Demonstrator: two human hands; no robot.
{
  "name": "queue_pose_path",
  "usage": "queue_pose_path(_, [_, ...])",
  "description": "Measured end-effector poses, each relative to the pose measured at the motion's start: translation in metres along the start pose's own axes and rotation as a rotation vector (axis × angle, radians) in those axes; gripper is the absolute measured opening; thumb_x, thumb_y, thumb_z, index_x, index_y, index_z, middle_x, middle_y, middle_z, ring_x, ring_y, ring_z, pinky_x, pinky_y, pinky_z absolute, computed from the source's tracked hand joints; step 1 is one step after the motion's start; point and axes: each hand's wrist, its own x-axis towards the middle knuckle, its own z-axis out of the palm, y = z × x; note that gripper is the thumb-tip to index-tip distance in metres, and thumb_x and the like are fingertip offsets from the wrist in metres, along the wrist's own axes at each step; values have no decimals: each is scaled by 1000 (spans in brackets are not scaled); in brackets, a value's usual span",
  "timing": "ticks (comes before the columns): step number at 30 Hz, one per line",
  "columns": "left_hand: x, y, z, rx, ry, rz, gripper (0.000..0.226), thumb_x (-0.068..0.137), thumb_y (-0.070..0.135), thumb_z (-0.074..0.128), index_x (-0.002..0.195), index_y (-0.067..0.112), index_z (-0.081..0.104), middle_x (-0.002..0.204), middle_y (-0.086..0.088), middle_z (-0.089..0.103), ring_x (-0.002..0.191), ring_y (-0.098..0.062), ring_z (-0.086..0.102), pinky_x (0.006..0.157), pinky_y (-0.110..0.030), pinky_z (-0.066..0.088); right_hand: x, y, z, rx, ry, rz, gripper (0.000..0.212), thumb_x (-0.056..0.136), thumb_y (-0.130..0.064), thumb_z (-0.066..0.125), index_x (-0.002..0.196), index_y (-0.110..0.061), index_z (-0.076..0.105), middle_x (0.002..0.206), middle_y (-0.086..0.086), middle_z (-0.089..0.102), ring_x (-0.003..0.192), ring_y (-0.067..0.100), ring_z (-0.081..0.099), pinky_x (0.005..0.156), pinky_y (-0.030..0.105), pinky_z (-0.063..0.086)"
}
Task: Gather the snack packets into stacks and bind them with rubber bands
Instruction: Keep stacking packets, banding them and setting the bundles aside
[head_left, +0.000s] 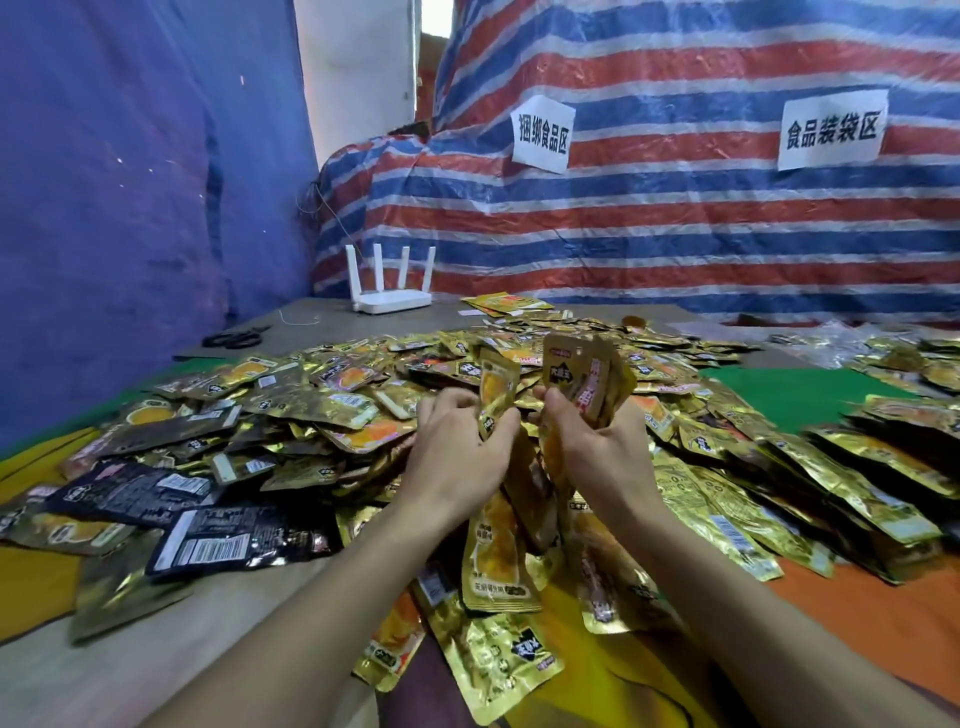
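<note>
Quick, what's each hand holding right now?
Left hand: grips one gold snack packet.
Right hand: grips a small stack of packets.

On the striped tarp ahead of me, the left sign reads 捆绑食品区 and the right sign reads 食品装袋区. A black packet at my left bears a barcode. Print on the other snack packets is too blurred to read.

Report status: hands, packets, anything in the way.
Left hand grips one gold packet. Right hand grips a small upright stack of packets, unbound. Loose packet pile heaped around both hands; nothing blocking.
</note>
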Motion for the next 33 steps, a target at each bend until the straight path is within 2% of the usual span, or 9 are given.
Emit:
queue_pose_path(3, [-1, 10, -4, 52, 262, 184, 31, 102, 42, 51, 106, 19, 71, 113, 8, 58, 109, -9, 40, 102, -34, 39, -3, 1, 4, -45, -94, -24, 21, 99, -31, 64, 84, -19, 70, 72, -9, 71, 66, 7, 69, 58, 24, 52])
queue_pose_path(7, [-11, 26, -3, -434, 364, 251, 18, 103, 24, 51, 107, 14, 66, 82, 12, 68, 82, 5, 64, 69, -5, 45, -11, -5, 17, 57, -132, 0, 24, 102, -38, 58, 109, -19, 71, 97, 0, 76, 93, 16, 73, 84, 42, 60])
queue_pose_path(14, [-18, 25, 16, -654, 196, 173, 62, 88, 39, 55, 146, 40, 33, 118, 23, 62, 109, 4, 60, 95, -20, 50, -23, -12, 27, 198, -182, 87, 33, 101, -39, 56, 103, -10, 72, 90, 10, 75, 83, 13, 69, 74, 32, 57])
queue_pose_path(17, [-20, 22, 19, -635, 93, 119, 65, 79, 62, 57, 137, 60, 30, 137, 3, 56, 119, -9, 60, 102, -32, 50, -24, -15, 28, 280, -192, 69, 39, 101, -40, 55, 107, -3, 66, 98, 22, 71, 88, 22, 70, 78, 39, 57])
queue_pose_path(19, [-22, 20, 21, -639, 49, 77, 63, 69, 81, 54, 126, 66, 32, 130, 1, 59, 111, -5, 63, 89, -19, 52, -23, -15, 28, 314, -160, 70, 39, 98, -47, 59, 105, -10, 68, 93, 14, 74, 87, 25, 73, 72, 32, 58])
queue_pose_path(21, [-23, 16, 25, -647, -5, 121, 79, 60, 97, 49, 127, 57, 32, 118, 5, 63, 102, 1, 66, 81, -12, 51, -23, -16, 26, 337, -147, 126, 57, 86, -68, 63, 102, -14, 68, 86, 6, 73, 83, 24, 72, 70, 31, 57])
queue_pose_path(25, [-23, 6, 25, -613, -182, 140, 116, 46, 103, 47, 141, 42, 22, 120, 9, 64, 108, -1, 65, 93, -20, 50, -26, -12, 23, 425, -269, 308, 112, 39, -100, 62, 117, -20, 68, 104, 9, 75, 101, 28, 73, 94, 44, 56])
queue_pose_path(28, [-20, 2, 18, -669, -274, 108, 122, 53, 86, 71, 150, 32, 22, 128, 12, 63, 118, 4, 60, 97, -11, 47, -27, -16, 22, 579, -325, 378, 105, 51, -102, 48, 127, -33, 66, 122, 4, 73, 111, 21, 71, 89, 39, 59])
queue_pose_path(33, [-16, -4, 19, -777, -230, 8, 65, 71, 6, 87, 127, 7, 54, 101, -1, 75, 97, -16, 72, 79, -21, 55, -21, -19, 19, 681, -254, 405, 56, 95, -61, 39, 128, -26, 68, 125, 13, 70, 113, 26, 69, 93, 37, 56])
